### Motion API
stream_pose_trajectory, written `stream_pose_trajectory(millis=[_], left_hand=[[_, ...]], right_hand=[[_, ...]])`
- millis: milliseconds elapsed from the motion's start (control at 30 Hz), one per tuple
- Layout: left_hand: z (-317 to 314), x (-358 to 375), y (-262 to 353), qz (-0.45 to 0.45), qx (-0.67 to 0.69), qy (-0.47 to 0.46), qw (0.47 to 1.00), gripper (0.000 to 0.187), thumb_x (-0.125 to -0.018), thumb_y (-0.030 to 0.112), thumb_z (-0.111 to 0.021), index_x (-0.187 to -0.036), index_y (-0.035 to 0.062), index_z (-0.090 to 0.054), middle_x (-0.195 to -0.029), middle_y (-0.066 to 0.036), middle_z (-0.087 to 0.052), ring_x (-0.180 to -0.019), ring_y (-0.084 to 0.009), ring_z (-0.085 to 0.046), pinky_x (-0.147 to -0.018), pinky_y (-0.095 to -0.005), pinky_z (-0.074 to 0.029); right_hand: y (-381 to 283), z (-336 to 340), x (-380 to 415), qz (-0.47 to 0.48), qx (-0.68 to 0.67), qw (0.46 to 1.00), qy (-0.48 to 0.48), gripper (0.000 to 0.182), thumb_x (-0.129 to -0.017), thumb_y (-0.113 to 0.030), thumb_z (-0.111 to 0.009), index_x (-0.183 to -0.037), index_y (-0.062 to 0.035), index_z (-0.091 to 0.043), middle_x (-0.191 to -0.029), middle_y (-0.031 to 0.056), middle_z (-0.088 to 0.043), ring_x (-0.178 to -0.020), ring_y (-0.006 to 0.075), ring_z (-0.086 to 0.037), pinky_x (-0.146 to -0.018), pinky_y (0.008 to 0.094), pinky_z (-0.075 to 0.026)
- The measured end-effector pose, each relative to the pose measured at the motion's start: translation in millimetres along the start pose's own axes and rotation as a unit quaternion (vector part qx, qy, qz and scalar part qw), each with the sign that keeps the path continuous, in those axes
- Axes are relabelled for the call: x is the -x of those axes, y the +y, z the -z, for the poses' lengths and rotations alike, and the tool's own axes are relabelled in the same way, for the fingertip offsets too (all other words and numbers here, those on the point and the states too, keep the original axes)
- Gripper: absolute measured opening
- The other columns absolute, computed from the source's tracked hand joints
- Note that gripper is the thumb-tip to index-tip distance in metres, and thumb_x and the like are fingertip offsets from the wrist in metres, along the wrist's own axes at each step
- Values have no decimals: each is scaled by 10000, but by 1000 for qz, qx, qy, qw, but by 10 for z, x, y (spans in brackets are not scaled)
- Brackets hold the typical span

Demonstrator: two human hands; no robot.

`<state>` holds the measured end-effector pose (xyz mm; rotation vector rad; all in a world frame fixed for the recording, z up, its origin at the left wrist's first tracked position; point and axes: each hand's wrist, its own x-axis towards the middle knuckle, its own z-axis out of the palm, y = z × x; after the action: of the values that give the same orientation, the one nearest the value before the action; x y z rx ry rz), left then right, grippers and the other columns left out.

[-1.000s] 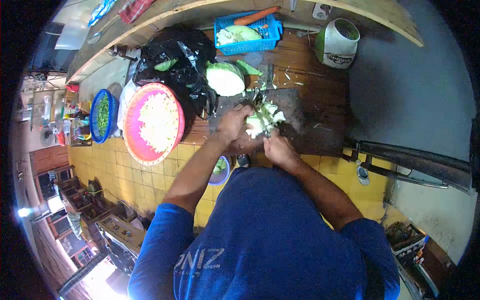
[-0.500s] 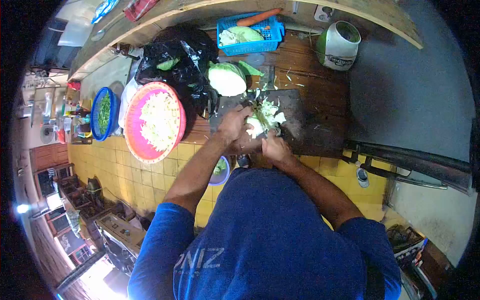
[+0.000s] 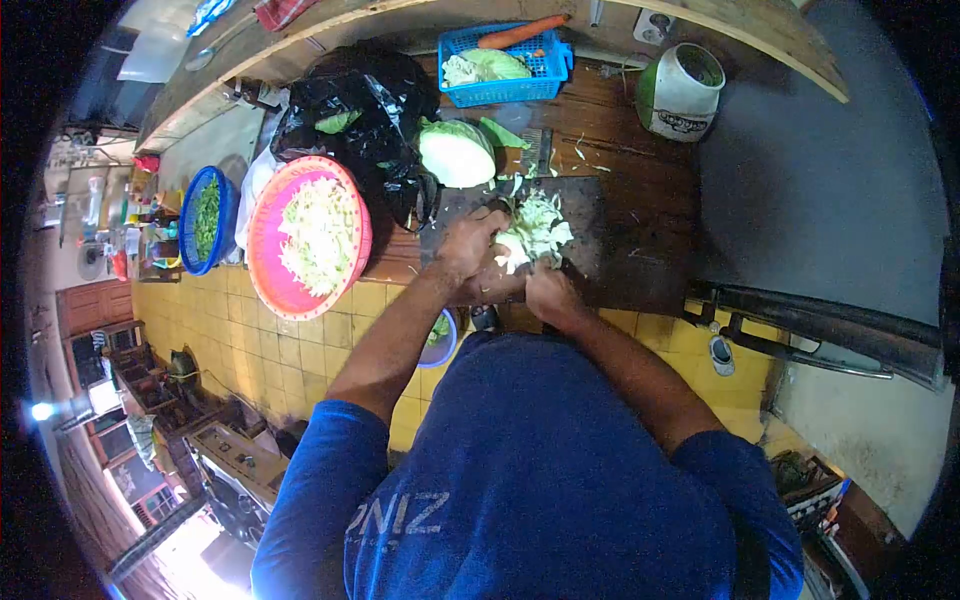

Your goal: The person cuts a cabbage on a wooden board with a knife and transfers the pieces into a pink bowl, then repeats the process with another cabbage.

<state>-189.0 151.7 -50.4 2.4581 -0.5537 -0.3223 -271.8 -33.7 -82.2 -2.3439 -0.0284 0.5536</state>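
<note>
A dark cutting board (image 3: 580, 205) lies on the wooden counter, with a pile of shredded cabbage (image 3: 542, 225) on it. My left hand (image 3: 470, 243) is closed, fingers curled against a piece of cabbage (image 3: 512, 248) at the pile's left side. At the near edge of the pile, my right hand (image 3: 553, 293) is closed, its fingers wrapped round something too hidden to make out. Just beyond the board sits a large cut cabbage (image 3: 457, 155), pale side showing. To the left, a pink basin (image 3: 262, 245) holds more shredded cabbage.
A black plastic bag (image 3: 345, 110) lies behind the pink basin. At the back stand a blue basket (image 3: 500, 93) with a carrot (image 3: 523, 31) and a cabbage piece, and a green-white container (image 3: 680, 95). A blue basin (image 3: 228, 222) of greens stands far left.
Both hands stay by the cabbage pile with only a slight shift. The right hand's fingers look more closed, and the loose shreds have moved a little. The view has tilted slightly.
</note>
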Motion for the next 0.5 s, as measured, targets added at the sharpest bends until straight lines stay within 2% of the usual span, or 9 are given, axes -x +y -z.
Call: stream_pose_trajectory(millis=[67, 100, 133, 200, 267, 367, 433, 467, 500], left_hand=[[-4, -17, -12, -14, -16, 4, 1000, 388, -667, 174, -786, -966, 96, -550, -926, -124, -583, -915, -353, -578, -776, -442, -471], [-5, -19, -41, -24, -16, 14, 999, 384, -673, 164, -780, -971, 95, -548, -927, -125, -582, -920, -351, -578, -777, -441, -470], [-25, 16, -55, -30, -13, 22, 999, 381, -678, 155, -774, -977, 95, -546, -927, -126, -581, -924, -350, -579, -778, -439, -470], [45, 25, 72, -11, -14, 19, 1000, 383, -678, 147, -770, -982, 94, -543, -936, -125, -581, -923, -351, -577, -779, -440, -470], [46, 55, 85, 11, -14, 11, 1000, 386, -679, 140, -767, -987, 94, -539, -944, -125, -580, -923, -352, -576, -781, -440, -469], [-5, 13, -18, -19, -13, 9, 1000, 312, -725, 138, -732, -974, 82, -552, -968, -114, -574, -894, -321, -584, -762, -422, -482], [-20, 18, -24, -10, 93, 20, 995, 410, -659, 187, -797, -944, 50, -536, -909, -167, -574, -898, -391, -573, -755, -445, -464], [-60, 54, -25, -9, 94, 18, 995, 410, -659, 187, -797, -944, 50, -536, -909, -167, -574, -898, -391, -573, -755, -445, -464], [-59, 54, -24, 27, 186, 16, 982, 409, -656, 180, -798, -942, 47, -538, -906, -166, -573, -896, -390, -572, -755, -445, -463]], right_hand=[[299, -219, -149, 34, 62, 997, -41, 400, -913, -226, -486, -1099, 115, -391, -762, 318, -617, -753, 484, -627, -666, 558, -498], [147, -10, -56, 86, 139, 985, -61, 427, -914, -246, -492, -1125, 113, -393, -773, 325, -618, -756, 482, -628, -684, 565, -496], [-47, 177, 42, 87, 141, 984, -61, 427, -914, -246, -492, -1125, 113, -393, -773, 325, -618, -756, 482, -628, -684, 565, -496], [-356, 407, 146, -17, 22, 999, -15, 450, -917, -256, -485, -1147, 118, -385, -812, 337, -616, -789, 481, -627, -713, 566, -495], [-343, 404, 147, -8, -3, 999, -37, 454, -915, -258, -487, -1151, 117, -389, -836, 336, -618, -798, 483, -624, -726, 561, -497], [-288, 298, 111, -24, 2, 999, -45, 457, -909, -255, -494, -1150, 117, -385, -814, 323, -620, -776, 491, -618, -713, 559, -497], [160, -97, 0, 134, 79, 987, 41, 388, -879, -227, -525, -1089, 76, -407, -701, 268, -616, -645, 471, -616, -575, 535, -508], [206, -121, 32, 132, 79, 987, 39, 388, -879, -227, -525, -1089, 76, -407, -701, 268, -616, -645, 471, -616, -575, 535, -508], [188, -90, 19, 84, 47, 995, 11, 415, -889, -228, -511, -1121, 95, -393, -728, 284, -616, -689, 481, -615, -622, 538, -505]])
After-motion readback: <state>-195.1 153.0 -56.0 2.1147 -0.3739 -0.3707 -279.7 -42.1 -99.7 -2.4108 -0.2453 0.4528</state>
